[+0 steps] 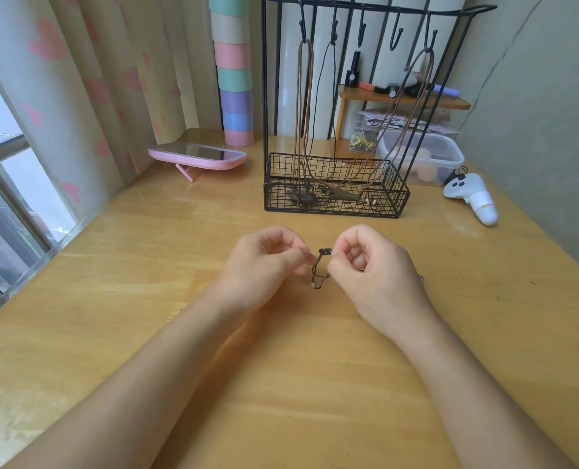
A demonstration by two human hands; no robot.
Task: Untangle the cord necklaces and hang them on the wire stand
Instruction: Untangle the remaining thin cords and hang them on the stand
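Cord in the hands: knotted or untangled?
Knotted. The dark cord bunches into a small tangle pinched between left hand and right hand.

Only one view is given, from a wide-angle camera worn on the head. The black wire stand with hooks and basket base (332,203) is faced head-on from above and seen near. The light wooden tabletop (139,272) before it is looked down on closely.

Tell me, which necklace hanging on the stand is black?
The thin black necklace on the second hook from the left; the left necklace and right necklace are brown and thicker.
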